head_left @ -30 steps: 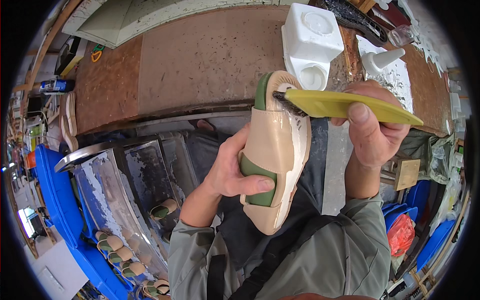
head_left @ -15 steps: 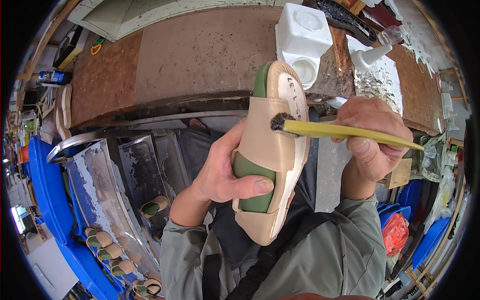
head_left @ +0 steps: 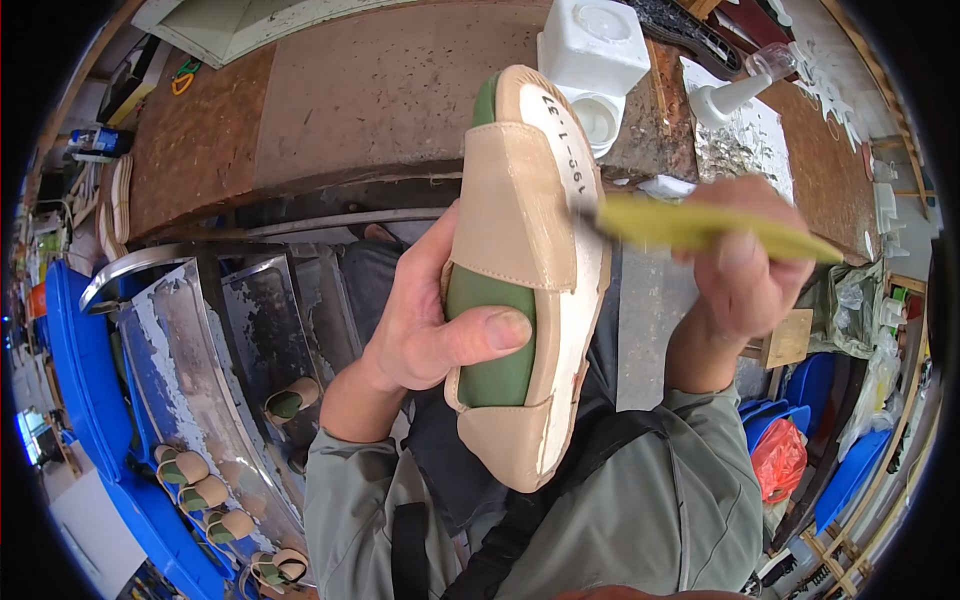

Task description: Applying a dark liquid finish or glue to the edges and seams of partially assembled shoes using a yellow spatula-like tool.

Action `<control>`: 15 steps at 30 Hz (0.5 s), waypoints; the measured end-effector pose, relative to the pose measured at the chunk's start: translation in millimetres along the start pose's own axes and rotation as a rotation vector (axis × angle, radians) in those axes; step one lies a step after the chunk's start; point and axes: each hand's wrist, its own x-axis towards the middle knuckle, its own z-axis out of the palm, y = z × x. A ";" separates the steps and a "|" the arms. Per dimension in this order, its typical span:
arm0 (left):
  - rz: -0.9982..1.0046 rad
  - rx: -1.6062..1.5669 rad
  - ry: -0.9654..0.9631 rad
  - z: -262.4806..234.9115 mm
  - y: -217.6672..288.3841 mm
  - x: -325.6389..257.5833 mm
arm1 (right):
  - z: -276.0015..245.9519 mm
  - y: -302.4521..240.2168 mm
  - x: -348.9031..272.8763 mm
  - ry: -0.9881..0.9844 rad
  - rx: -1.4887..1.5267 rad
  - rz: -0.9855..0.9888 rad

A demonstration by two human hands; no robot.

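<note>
A beige and green shoe upper [head_left: 515,210], with handwritten marks on its pale underside, is held up in front of me. My left hand [head_left: 435,320] is wrapped round its left side, the thumb lying across the green panel. In my right hand [head_left: 750,255] is a brush with a flat yellow-green handle [head_left: 690,222], gripped between thumb and fingers. Motion blurs the brush. Its dark bristles lie at the edge between the beige strap and the pale underside, close to the middle of the shoe.
Behind the shoe runs a brown workbench [head_left: 340,110] with a white plastic container [head_left: 595,50] and a white nozzle bottle [head_left: 735,95] on a stained sheet. Several similar shoes [head_left: 205,492] sit on a worn metal rack [head_left: 185,350] at left. Blue bins [head_left: 90,380] stand beyond it.
The shoe has tilted more upright and shifted slightly left. The brush has moved from the beige strap toward the edge of the underside. My right hand still grips it.
</note>
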 end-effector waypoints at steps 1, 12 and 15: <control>-0.007 -0.013 0.013 2.9 0.6 -1.1 | 10.0 -3.5 3.8 0.095 0.044 0.056; 0.003 -0.073 0.112 14.1 6.3 -3.9 | 25.2 -3.0 -12.8 0.060 -0.055 -0.141; 0.010 -0.079 0.119 14.5 7.5 -2.8 | 26.9 -6.8 -16.5 0.077 -0.054 -0.117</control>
